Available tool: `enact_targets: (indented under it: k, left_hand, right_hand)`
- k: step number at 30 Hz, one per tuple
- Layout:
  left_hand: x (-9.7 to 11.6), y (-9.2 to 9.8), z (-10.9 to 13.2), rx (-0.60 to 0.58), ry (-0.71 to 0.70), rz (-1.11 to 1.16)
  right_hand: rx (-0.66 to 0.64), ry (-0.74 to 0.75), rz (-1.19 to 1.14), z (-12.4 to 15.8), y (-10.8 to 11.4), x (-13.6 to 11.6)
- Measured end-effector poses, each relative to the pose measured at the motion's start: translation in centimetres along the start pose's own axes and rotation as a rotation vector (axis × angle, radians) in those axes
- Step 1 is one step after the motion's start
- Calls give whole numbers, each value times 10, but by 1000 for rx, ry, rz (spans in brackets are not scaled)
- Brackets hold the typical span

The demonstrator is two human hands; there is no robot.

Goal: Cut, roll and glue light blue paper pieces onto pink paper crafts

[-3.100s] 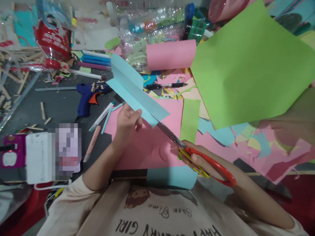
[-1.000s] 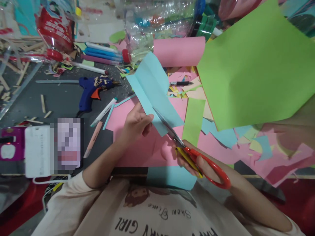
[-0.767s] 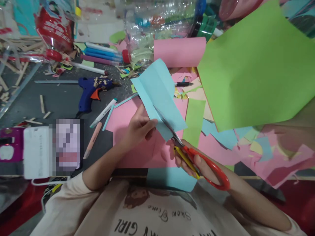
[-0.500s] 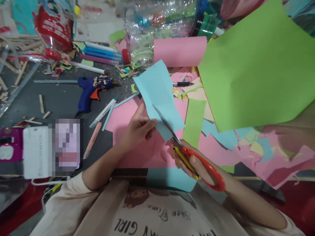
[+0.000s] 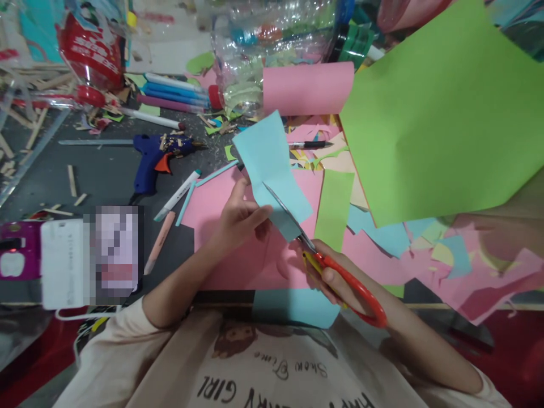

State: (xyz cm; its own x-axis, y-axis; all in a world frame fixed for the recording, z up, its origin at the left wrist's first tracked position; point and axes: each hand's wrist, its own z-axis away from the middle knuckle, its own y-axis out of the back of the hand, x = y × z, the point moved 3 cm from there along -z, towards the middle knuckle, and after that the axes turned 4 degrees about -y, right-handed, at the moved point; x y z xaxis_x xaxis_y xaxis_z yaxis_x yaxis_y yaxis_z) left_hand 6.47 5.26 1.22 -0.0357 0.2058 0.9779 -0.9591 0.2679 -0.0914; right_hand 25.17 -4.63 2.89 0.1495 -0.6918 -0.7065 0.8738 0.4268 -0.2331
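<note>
My left hand (image 5: 246, 215) pinches the left edge of a light blue sheet of paper (image 5: 267, 150), thumb on top, above the table. In my right hand (image 5: 329, 277) are scissors (image 5: 352, 289) with red and yellow handles, fingers wrapped through the loops. Their blades lie across the lower part of the blue sheet, tips pointing up and left near my left thumb. The lower blade is hidden under the paper. Beneath both hands a pink sheet (image 5: 229, 266) lies flat, with a green paper strip (image 5: 335, 207) at its right.
A blue glue gun (image 5: 147, 164) and markers (image 5: 176, 195) lie to the left. Plastic bottles (image 5: 242, 62) and a rolled pink paper (image 5: 308, 88) are at the back. A large green sheet (image 5: 442, 124) and paper scraps (image 5: 459, 258) cover the right side.
The scissors' handles have come closer together as my right hand closes, and the blades narrow on the blue paper. The sheet's upper end has tilted slightly; my left hand stays nearly still.
</note>
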Motion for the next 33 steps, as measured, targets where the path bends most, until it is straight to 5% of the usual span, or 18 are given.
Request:
enact_targets:
  k: [3, 11, 33]
  left_hand:
    - [-3, 0, -1, -28, 10, 3]
    - [-4, 6, -5, 154, 9, -13]
    - [-4, -2, 2, -10, -69, 5]
  right_hand:
    - [-37, 1, 77, 4, 8, 6]
    - [-86, 74, 89, 9, 13, 10]
    - [12, 39, 38, 5, -2, 2]
